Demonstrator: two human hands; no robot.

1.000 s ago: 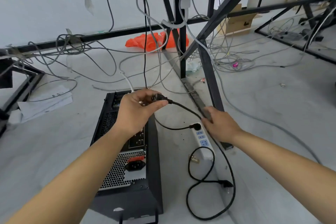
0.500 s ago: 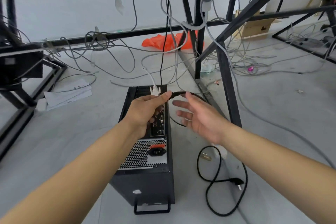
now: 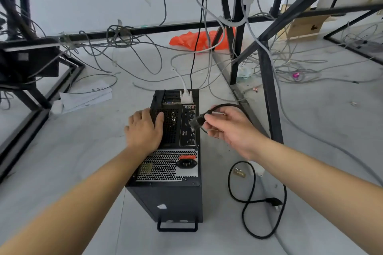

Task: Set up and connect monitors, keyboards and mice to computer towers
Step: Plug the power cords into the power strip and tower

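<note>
A black computer tower stands on the grey floor with its rear panel facing up. My left hand rests flat on the panel's left side, fingers apart, holding nothing. My right hand pinches the black power cable's connector just above the port strip. The cable loops down across the floor to its wall plug. The tower's power socket sits below a red switch, with nothing in it. A white video plug is seated at the panel's far end.
Black metal frame legs rise right of the tower, with a white power strip partly hidden under my right wrist. Loose grey cables sprawl over the floor. Papers lie left, an orange bag behind.
The cable's connector has passed from my left hand to my right hand. My left hand has dropped flat onto the tower's rear panel.
</note>
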